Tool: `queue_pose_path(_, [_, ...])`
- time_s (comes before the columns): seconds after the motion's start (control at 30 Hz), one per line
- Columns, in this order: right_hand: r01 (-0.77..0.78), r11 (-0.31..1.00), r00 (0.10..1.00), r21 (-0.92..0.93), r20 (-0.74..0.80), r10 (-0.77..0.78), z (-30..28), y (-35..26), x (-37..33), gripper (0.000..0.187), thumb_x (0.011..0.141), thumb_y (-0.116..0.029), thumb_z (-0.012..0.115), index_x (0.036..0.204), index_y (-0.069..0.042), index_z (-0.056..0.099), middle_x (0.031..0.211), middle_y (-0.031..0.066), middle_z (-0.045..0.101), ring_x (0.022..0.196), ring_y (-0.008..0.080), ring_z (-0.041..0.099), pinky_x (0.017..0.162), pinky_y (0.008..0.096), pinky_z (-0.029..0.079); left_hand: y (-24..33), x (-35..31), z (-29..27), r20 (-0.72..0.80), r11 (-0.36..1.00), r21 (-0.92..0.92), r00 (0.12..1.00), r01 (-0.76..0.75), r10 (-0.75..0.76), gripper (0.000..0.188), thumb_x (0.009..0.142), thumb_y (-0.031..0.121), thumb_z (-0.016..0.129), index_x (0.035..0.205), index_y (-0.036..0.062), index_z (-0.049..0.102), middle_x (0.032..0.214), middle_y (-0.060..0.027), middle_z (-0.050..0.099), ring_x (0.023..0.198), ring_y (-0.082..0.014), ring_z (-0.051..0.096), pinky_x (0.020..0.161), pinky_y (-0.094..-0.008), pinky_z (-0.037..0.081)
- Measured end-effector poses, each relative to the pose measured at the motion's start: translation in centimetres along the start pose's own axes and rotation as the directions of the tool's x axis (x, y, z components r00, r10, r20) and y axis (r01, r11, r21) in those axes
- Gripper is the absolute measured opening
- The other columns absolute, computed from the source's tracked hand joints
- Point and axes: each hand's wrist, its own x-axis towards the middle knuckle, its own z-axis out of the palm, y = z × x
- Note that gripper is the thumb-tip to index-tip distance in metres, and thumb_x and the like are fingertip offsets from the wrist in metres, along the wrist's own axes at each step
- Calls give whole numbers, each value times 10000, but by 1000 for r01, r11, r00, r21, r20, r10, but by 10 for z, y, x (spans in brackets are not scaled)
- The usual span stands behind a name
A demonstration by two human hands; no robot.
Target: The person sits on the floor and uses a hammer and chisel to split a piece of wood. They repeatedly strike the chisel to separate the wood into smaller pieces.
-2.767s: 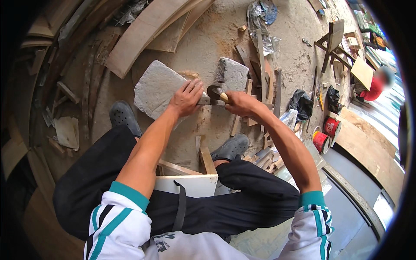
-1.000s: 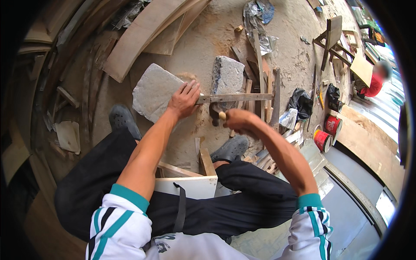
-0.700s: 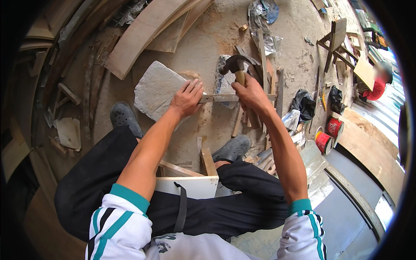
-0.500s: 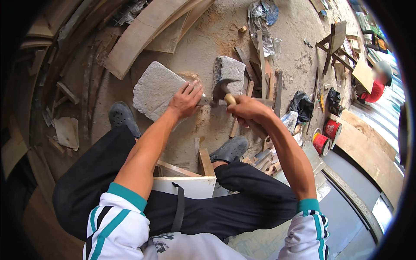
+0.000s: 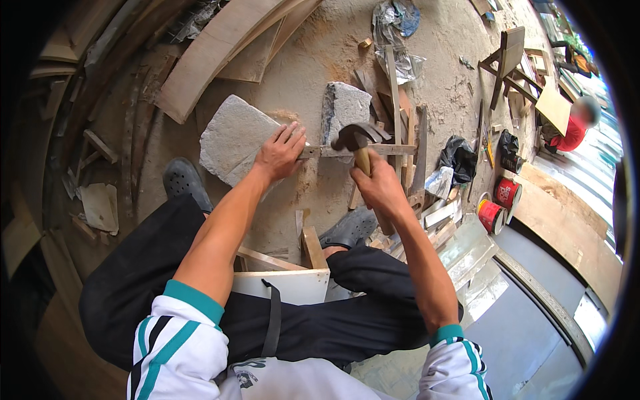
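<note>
My right hand (image 5: 381, 187) grips a claw hammer (image 5: 363, 160) by its wooden handle. The dark steel head is raised above a narrow wooden strip (image 5: 393, 151), covering part of it from view. At the strip's left end my left hand (image 5: 280, 155) is closed over the wood and presses it down by the edge of a pale, rough stone block (image 5: 233, 137). Its thumb is mostly hidden. Beyond the strip's middle stands a smaller stone block (image 5: 348, 100).
Offcuts (image 5: 440, 217) and a handsaw (image 5: 419, 167) lie to the right, near a black plastic bag (image 5: 459, 159) and red buckets (image 5: 508, 193). Curved boards (image 5: 207, 60) fill the far left. A white board with wooden pieces (image 5: 280, 283) lies by my legs. Another person (image 5: 570, 133) is far right.
My right hand has lifted the hammer off the strip and turned it, so the head now hangs higher and further right. My left hand stays on the strip.
</note>
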Motion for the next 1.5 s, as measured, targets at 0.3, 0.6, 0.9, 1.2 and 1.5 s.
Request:
queue_pose_path(0.3, [219,965,933,-142,-260,-250,90,65,11,295,873,-125,619,1123,25,571,751,329,623,729,500,634,636,535,506,2,3,-1,-25,1000,-19,1000,-6,5,643,714,272,797,1264,32,568,1428,-114,523,1371,-304,444,1148,-442,344])
queue_pose_path(0.6, [340,938,853,-67,-398,-337,79,39,-8,227,901,-82,587,1106,15,576,761,291,626,728,486,630,615,478,497,-1,-3,0,-29,1000,-1,999,30,-30,641,706,256,795,1262,27,574,1418,-118,533,1371,-297,447,1144,-435,351])
queue_pose_path(0.9, [229,971,896,-72,-374,-239,86,54,-1,227,903,-74,585,1099,36,561,805,293,627,709,457,632,612,443,489,-1,-3,0,-13,1000,21,1000,15,-14,629,723,286,789,1259,34,580,1419,-116,532,1372,-292,447,1145,-429,350])
queue_pose_path(1.2, [159,969,915,-189,-341,-217,119,89,9,200,856,-57,586,1050,-14,566,766,288,638,736,498,627,642,547,510,1,2,0,-23,1000,-10,1000,-5,5,641,724,309,795,1259,29,581,1430,-117,523,1373,-294,443,1147,-431,348])
queue_pose_path(1.5, [313,937,845,-158,-404,-351,124,84,6,223,839,-31,603,1058,6,581,1033,321,605,799,488,635,671,548,495,1,0,3,-22,1000,-9,1000,3,-4,643,740,327,789,1268,28,576,1441,-111,515,1379,-297,436,1150,-434,342])
